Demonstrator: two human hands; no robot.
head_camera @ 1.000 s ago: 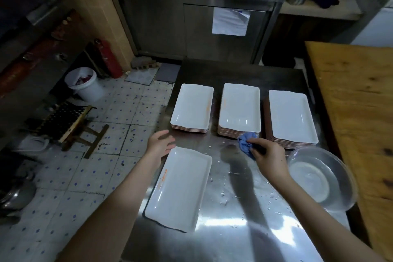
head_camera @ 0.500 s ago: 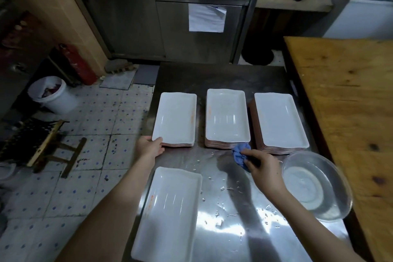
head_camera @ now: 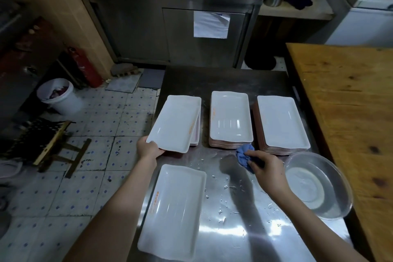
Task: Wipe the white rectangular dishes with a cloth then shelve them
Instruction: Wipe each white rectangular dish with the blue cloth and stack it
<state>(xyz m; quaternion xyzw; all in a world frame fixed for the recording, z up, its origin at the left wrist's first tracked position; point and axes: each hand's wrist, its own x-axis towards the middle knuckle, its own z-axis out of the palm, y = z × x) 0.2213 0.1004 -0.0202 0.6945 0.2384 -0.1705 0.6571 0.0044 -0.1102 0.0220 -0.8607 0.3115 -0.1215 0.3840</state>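
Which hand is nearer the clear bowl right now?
Right. The right hand, holding the blue cloth, sits just left of the clear bowl; the left hand grips a dish across the table.

Left hand (head_camera: pixel 150 149) reached forward, fingers clamped closed, right hand (head_camera: pixel 268 168) curled tight, both forearms bare and extended
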